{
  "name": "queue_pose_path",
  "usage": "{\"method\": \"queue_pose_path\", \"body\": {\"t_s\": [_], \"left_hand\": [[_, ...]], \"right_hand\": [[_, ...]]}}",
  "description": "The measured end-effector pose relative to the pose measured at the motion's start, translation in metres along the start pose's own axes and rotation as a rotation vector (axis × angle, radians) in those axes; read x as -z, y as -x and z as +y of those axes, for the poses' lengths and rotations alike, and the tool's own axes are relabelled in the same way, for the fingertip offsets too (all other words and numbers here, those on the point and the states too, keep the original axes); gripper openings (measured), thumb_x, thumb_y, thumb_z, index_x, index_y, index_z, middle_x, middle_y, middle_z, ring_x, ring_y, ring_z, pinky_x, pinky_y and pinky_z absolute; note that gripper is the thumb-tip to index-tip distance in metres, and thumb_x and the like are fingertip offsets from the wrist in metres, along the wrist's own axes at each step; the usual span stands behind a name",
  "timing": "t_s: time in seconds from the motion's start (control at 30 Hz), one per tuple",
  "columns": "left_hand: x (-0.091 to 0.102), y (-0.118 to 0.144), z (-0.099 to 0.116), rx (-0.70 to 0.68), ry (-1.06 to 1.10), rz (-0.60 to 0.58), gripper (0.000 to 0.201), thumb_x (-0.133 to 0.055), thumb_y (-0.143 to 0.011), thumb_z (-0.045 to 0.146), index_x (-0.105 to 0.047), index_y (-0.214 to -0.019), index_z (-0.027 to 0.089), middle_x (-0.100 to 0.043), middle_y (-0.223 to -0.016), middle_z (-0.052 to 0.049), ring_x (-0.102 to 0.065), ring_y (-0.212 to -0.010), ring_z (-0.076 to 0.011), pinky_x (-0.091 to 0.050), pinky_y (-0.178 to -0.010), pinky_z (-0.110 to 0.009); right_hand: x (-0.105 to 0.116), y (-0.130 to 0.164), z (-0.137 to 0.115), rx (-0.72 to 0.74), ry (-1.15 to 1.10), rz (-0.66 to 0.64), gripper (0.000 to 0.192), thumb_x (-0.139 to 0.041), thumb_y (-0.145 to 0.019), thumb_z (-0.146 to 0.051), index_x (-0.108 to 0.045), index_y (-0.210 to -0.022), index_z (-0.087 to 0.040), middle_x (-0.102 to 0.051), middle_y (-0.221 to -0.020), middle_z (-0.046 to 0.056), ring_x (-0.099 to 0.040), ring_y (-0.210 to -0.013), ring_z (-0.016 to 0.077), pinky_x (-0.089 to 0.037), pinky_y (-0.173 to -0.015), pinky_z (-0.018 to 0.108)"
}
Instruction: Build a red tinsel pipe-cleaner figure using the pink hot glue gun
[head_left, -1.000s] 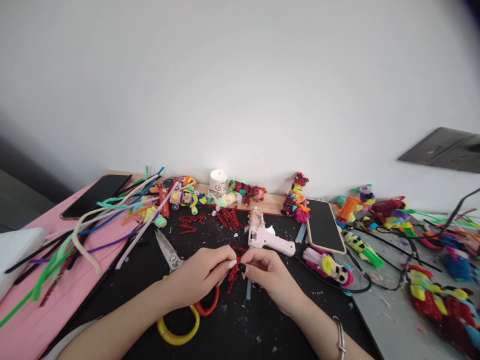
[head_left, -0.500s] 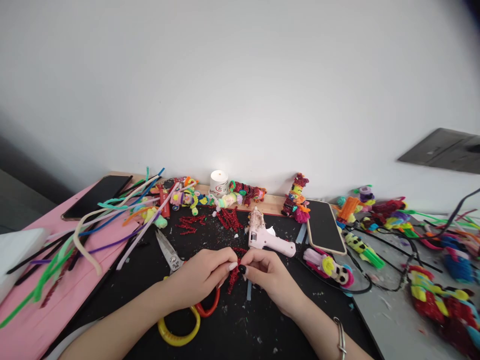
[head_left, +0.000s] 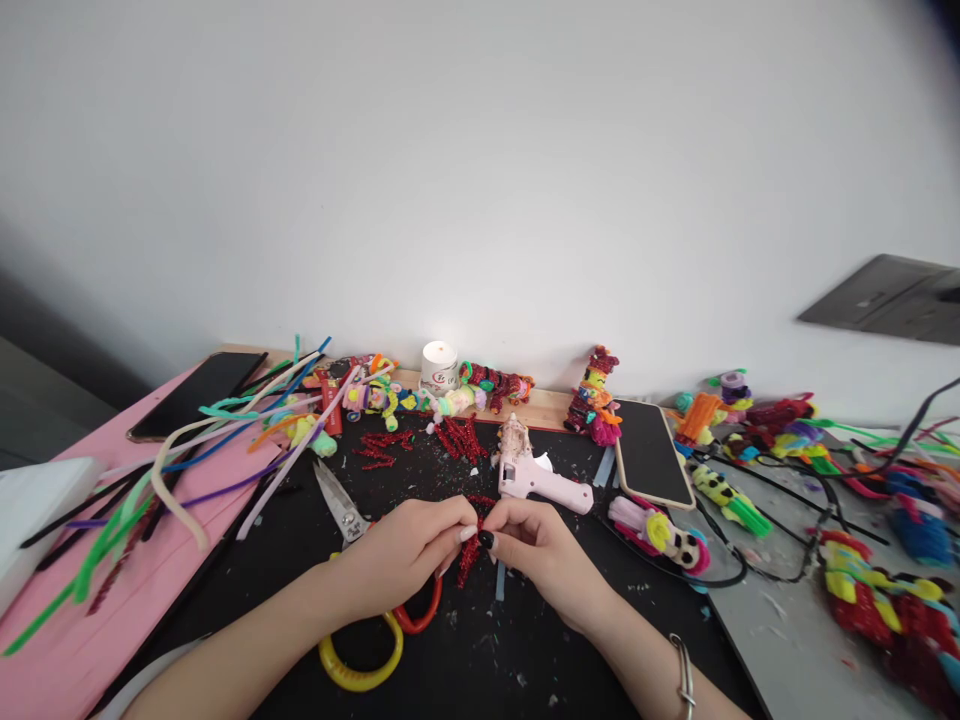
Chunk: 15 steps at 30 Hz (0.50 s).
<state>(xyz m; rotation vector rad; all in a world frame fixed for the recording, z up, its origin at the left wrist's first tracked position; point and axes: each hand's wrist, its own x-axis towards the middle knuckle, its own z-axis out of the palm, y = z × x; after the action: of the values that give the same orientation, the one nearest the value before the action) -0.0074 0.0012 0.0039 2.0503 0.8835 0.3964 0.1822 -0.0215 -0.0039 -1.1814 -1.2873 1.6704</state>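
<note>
Between my fingertips is a red tinsel pipe cleaner (head_left: 469,562), its lower end hanging over the black mat (head_left: 480,670). My left hand (head_left: 427,545) pinches it from the left, and my right hand (head_left: 529,545) pinches from the right with thumb and forefinger. The exact grip is partly hidden by the fingers. Under my left wrist lie scissors (head_left: 361,668) with yellow and red handles, blades pointing away. Beyond my right hand rests a pale pink glue gun (head_left: 551,487). Short red tinsel pieces (head_left: 459,438) lie on the mat behind my hands.
Loose coloured pipe cleaners (head_left: 180,465) spread over a pink board (head_left: 82,640) at left, beside a dark phone (head_left: 195,395). A paper cup (head_left: 439,366) stands against the wall. Another phone (head_left: 655,455), pipe-cleaner dolls (head_left: 660,535) and a black cable (head_left: 739,572) are at right.
The view has shifted very slightly. Both hands keep their pinch on the red pipe cleaner, with almost no movement.
</note>
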Motion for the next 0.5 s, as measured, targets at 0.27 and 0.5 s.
{"method": "queue_pose_path", "body": {"t_s": [0.27,0.5], "left_hand": [[-0.0007,-0.0002,-0.0011,-0.012,-0.012,0.005,0.021,-0.032,-0.095,0.022,-0.046,-0.079,0.02,-0.048,-0.061,0.006,-0.046,-0.055,-0.0097,-0.033,-0.057,-0.02],[-0.0003,0.0001,-0.0006,-0.021,-0.026,0.009,0.021,-0.032,-0.095,0.021,-0.046,-0.079,0.019,-0.048,-0.061,0.006,-0.046,-0.056,-0.0098,-0.033,-0.057,-0.02]], "right_hand": [[-0.0004,-0.0002,-0.0007,0.012,0.002,-0.011,0.024,-0.069,-0.072,-0.037,-0.059,-0.07,-0.015,-0.054,-0.062,-0.003,-0.044,-0.057,0.0099,-0.031,-0.056,0.024],[-0.0004,-0.0004,0.0001,0.002,0.001,-0.002,0.021,-0.068,-0.071,-0.035,-0.059,-0.07,-0.015,-0.054,-0.062,-0.003,-0.044,-0.057,0.0098,-0.031,-0.056,0.024]]}}
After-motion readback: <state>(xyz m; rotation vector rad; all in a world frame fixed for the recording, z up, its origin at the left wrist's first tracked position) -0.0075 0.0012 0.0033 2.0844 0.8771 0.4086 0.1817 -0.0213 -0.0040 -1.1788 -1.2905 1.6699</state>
